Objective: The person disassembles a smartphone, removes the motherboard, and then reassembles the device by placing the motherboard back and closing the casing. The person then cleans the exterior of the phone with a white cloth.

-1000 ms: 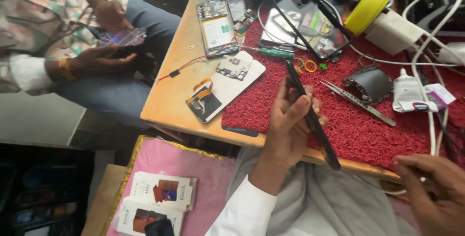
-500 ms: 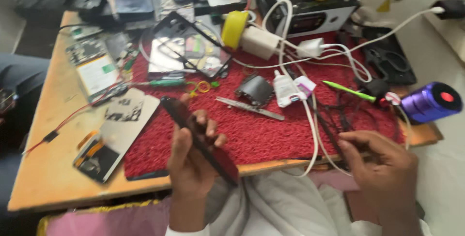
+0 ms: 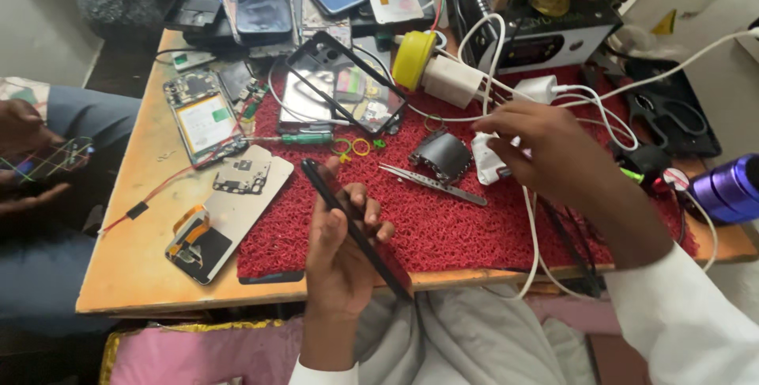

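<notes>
My left hand grips a thin black phone edge-on above the near edge of a red mat. Over the mat's right part my right hand reaches among white cables, its fingers curled on a white charger plug. Next to that hand sit a small dark grey part and metal tweezers.
The wooden table holds several opened phones, a back cover, a circuit board, a green screwdriver, a yellow-capped item, a black box device and a purple cylinder. Another person's hands hold a phone at left.
The view has swung right and moved closer. My right hand rose from near my lap to the white plug and cables on the mat. My left hand still holds the black phone.
</notes>
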